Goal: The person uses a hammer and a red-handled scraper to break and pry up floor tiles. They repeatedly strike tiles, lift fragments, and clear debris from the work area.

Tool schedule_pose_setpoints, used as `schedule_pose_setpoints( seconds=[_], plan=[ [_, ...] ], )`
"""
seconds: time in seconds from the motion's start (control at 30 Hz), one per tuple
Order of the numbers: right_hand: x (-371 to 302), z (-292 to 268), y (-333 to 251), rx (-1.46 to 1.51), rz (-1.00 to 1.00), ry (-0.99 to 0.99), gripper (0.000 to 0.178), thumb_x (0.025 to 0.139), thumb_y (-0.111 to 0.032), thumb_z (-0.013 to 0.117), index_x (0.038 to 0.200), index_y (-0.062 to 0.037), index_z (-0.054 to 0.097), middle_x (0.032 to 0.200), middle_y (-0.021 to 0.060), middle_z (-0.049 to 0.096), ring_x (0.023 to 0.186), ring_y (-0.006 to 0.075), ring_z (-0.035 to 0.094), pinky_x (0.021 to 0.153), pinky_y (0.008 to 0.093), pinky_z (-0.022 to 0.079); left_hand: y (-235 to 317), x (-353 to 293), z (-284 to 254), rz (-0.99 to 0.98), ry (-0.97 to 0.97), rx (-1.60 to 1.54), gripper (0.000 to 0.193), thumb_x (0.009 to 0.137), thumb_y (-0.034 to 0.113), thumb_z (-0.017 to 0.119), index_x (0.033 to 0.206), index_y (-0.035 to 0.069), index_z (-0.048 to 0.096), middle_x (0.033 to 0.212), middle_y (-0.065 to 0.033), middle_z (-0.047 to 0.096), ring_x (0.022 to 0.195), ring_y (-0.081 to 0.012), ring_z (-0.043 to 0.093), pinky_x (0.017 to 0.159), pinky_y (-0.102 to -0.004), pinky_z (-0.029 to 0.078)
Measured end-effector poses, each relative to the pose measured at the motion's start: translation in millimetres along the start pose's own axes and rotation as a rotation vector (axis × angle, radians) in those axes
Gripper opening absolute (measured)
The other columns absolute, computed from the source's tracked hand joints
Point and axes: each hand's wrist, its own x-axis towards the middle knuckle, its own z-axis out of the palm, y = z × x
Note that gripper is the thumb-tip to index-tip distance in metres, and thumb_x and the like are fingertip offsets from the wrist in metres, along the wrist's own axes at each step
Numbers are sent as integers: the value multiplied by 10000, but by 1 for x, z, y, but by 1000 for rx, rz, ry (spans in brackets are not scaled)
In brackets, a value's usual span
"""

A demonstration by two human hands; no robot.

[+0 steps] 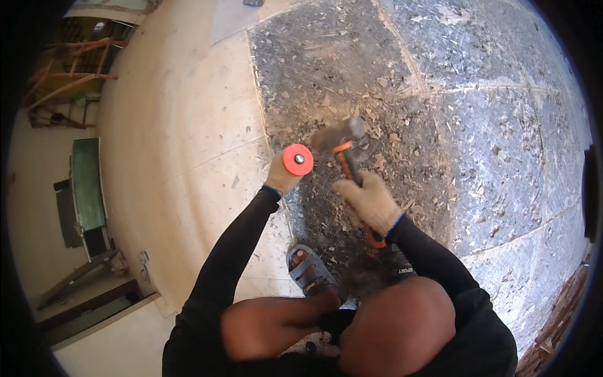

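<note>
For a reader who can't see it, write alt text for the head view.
A person's gloved right hand holds a hammer beside a red-guarded tool in the gloved left hand. Below, pale flooring meets dark, rough floor, with chips scattered over it.

1 hammer (348, 166) right of 1 chisel (298, 159)

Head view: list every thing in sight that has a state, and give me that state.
Left hand: gloved, closed below the red disc, partly hidden
Red-disc tool: held, metal end uncovered
Right hand: gloved, closed around the hammer handle
Hammer: held, head blurred
Pale floor: covering largely intact
Dark floor: rough, covering gone
Chips: broken, scattered
Left sandal: worn
</note>
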Motion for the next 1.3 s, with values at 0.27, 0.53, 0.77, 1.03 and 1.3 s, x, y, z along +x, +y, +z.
schedule_pose_setpoints(
  seconds=[0.27,0.53,0.77,1.03,1.3],
  plan=[
    [-5,-3,-52,392,-590,444,267,1087,-253,625,949,-26,616,654,21,591,511,129,593,488,299,490,-4,-5,1,65,37,76,326,892,161,829,1181,56,720,1134,-141,777,1107,-312,744,951,-400,584],
    [7,16,18,1,63,-122,322,1002,-296,713,949,8,622,673,20,599,486,136,585,447,311,482,8,-3,-3,19,-17,50,334,902,159,827,1203,61,721,1137,-134,772,1095,-282,743,952,-391,577],
    [-25,-27,-99,291,-509,372,256,1043,-262,651,946,-27,621,645,12,575,473,120,548,445,301,466,-12,-4,1,28,-2,63,364,887,175,828,1208,55,706,1138,-143,774,1103,-324,739,960,-406,582],
    [21,25,14,-209,142,-99,351,983,-309,746,889,9,630,666,25,591,537,148,613,465,331,488,2,-4,-1,-52,-35,-26,340,906,168,825,1205,50,714,1124,-121,774,1067,-268,740,946,-380,576],
    [-21,-30,-70,105,-315,194,274,1019,-271,692,988,-4,637,642,-9,550,474,121,552,441,289,466,-4,-5,-2,6,-34,52,317,904,142,809,1195,48,728,1144,-132,778,1096,-278,745,947,-385,575]
  ],
)
